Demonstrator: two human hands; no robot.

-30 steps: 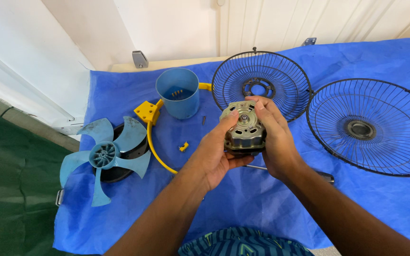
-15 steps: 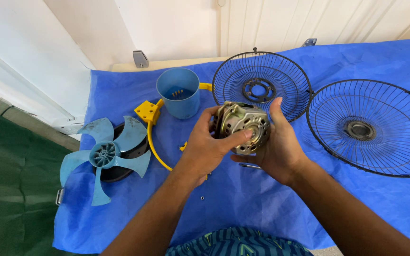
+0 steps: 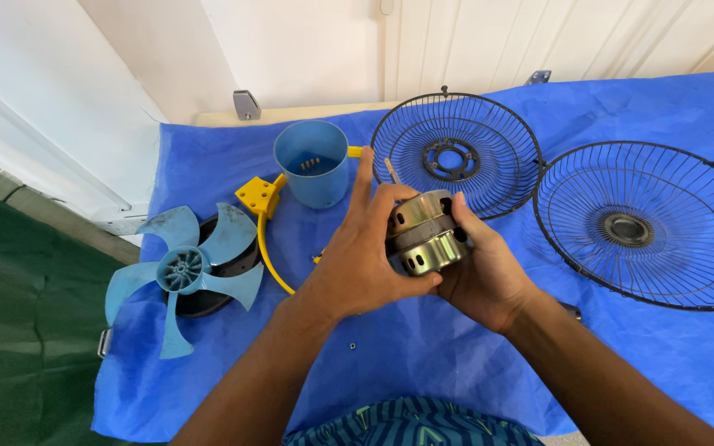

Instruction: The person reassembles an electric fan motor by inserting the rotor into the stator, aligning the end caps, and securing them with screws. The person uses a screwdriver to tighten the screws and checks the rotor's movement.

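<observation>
Both my hands hold a metal fan motor above the blue cloth. My left hand grips its near left side, index finger stretched up. My right hand cups it from below and the right. The motor lies on its side, its shaft pointing up and away. A blue fan blade rests at the left on a dark round part. Two black wire fan guards lie beyond: one behind the motor, one at the right.
A blue plastic cup-shaped housing stands behind my left hand, next to a yellow bracket with a curved yellow rim. A tiny screw lies on the cloth. A white wall lies beyond and green floor at the left.
My hands have turned the motor from end-on to lying on its side, so its metal band faces me and the shaft points away. My left index finger has lifted.
</observation>
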